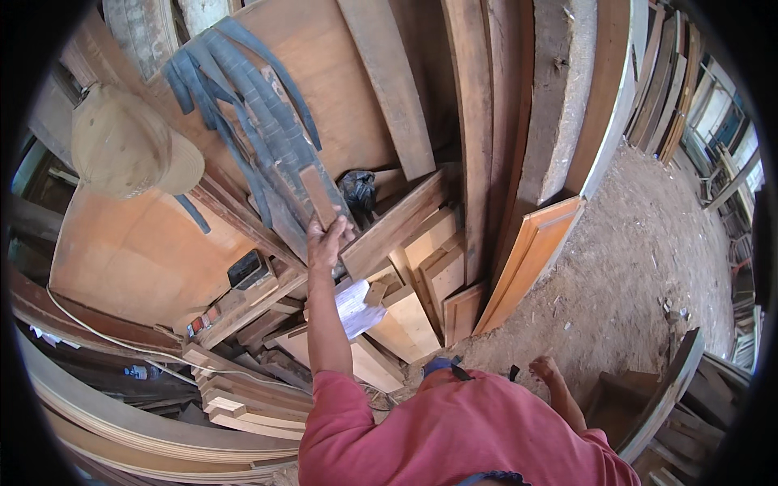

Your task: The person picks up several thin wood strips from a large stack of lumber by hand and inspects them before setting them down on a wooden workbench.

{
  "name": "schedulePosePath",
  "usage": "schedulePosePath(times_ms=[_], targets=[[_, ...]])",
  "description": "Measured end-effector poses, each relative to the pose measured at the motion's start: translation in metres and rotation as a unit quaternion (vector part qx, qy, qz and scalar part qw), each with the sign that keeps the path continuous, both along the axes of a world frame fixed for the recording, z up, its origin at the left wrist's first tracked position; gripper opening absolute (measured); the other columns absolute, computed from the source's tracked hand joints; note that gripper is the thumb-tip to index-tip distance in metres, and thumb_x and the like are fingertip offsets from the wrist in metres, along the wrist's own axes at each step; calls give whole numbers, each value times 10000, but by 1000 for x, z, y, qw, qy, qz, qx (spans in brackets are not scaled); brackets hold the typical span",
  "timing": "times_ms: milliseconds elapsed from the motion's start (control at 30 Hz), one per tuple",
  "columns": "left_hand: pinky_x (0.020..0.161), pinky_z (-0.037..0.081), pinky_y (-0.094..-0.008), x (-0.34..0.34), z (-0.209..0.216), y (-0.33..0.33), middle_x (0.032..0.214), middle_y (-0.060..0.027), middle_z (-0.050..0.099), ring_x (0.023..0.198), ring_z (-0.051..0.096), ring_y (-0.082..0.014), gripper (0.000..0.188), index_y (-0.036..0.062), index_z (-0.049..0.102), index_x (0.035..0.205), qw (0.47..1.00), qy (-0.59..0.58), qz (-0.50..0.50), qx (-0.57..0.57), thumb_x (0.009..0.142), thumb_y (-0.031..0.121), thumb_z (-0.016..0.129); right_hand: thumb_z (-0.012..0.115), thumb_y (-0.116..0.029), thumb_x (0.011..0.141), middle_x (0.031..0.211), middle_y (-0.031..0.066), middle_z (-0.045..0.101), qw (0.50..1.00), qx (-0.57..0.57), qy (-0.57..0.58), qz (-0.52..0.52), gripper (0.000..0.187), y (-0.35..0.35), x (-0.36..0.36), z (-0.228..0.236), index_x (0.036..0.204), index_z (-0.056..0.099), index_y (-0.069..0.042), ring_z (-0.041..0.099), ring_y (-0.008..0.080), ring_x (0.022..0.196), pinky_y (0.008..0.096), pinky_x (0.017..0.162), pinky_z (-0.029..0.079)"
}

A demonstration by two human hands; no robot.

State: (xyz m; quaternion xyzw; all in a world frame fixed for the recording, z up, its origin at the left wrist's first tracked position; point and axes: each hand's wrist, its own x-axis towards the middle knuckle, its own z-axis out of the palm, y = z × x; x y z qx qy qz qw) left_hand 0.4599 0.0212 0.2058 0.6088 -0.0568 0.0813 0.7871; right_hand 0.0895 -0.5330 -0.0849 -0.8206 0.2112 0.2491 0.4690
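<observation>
My left hand (327,241) reaches forward and up, shut on a small flat wooden piece (317,194) that it holds against a stack of leaning boards. Just behind that piece hang grey-blue rubber strips (243,89). My right hand (545,369) hangs low at my right side above the sawdust floor (648,243), holding nothing, with its fingers loosely bent. My red shirt fills the lower edge of the view.
Long planks (478,121) lean upright at the back, and an orange plywood sheet (146,251) stands at the left. A tan hat (121,146) hangs upper left. Offcuts (405,316), white paper (356,308) and a black bag (358,190) lie below. Curved boards (121,413) lie lower left.
</observation>
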Motion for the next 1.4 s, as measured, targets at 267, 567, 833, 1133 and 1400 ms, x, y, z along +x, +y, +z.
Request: schedulePosePath(times_ms=[267, 567, 833, 1133, 1400], targets=[[526, 440, -257, -94, 126, 9, 717, -69, 570, 561, 540, -136, 434, -16, 526, 1122, 980, -100, -126, -120, 924, 366, 580, 594, -192, 750, 587, 101, 609, 994, -14, 47, -99, 241, 11, -8, 33, 683, 640, 35, 595, 191, 502, 334, 496, 501], [503, 447, -247, -47, 75, 16, 701, -82, 604, 542, 555, -135, 615, -8, 552, 1046, 979, -151, 123, 68, 922, 586, 450, 597, -180, 743, 597, 105, 612, 971, -64, -136, 187, 219, -25, -1, -46, 683, 645, 25, 596, 177, 528, 327, 496, 481], [500, 457, -262, 11, 6, -4, 704, -92, 624, 549, 577, -134, 598, -2, 541, 1032, 979, -124, 146, 76, 938, 575, 419, 615, -132, 778, 633, 75, 595, 996, 14, 34, -81, 146, 7, 6, 21, 731, 634, 6, 557, 172, 495, 308, 421, 436], [808, 484, -508, 45, -11, -28, 977, -284, 646, 947, 610, -467, 448, -17, 560, 1106, 832, 34, 291, 471, 935, 388, 473, 612, -160, 754, 623, 103, 615, 974, -19, 130, -183, 179, 7, -18, 27, 717, 652, 10, 576, 192, 501, 337, 449, 464], [882, 464, -505, 41, -14, 5, 1027, -245, 655, 974, 608, -459, 642, 29, 523, 1193, 738, 66, 337, 581, 840, 565, 532, 611, -189, 779, 615, 102, 609, 978, 1, 144, -148, 210, 9, -9, 20, 748, 654, 14, 578, 203, 499, 338, 445, 458]])
